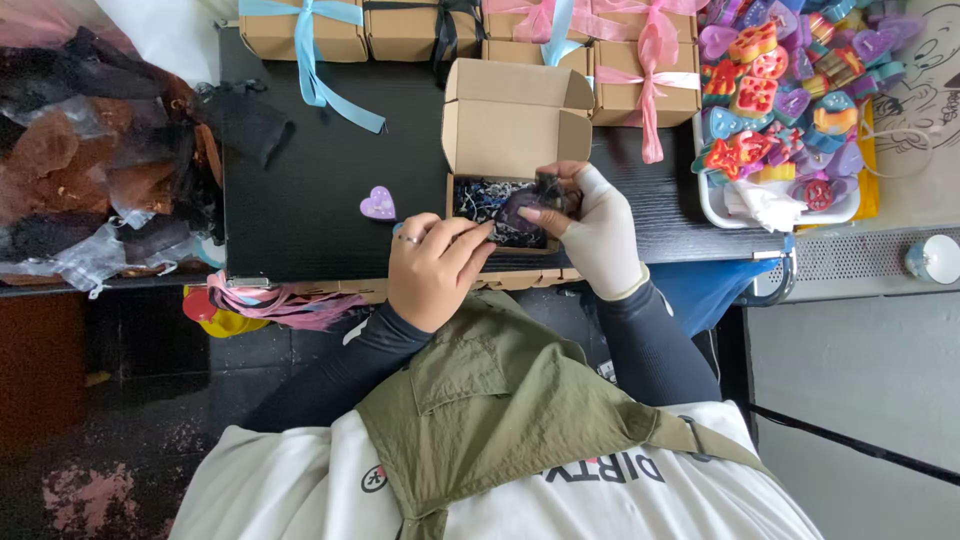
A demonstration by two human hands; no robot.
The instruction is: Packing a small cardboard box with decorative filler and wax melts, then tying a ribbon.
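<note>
Packing step: both hands (pixel 500 225) pinching a dark pouch (pixel 535 205) over the open box (pixel 505 190). Next needs settling it in; purple heart (pixel 378 203) left of box.

Both hands cover much of a dark pouch (pixel 527 207) in the open box (pixel 515 130); ribboned boxes (pixel 400 28) run off the top edge.

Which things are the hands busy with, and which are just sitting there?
In use:
left hand
right hand
small dark pouch
open cardboard box

Just lying about:
purple heart
ribboned boxes
tray of coloured shapes
bag of dark pouches
</note>
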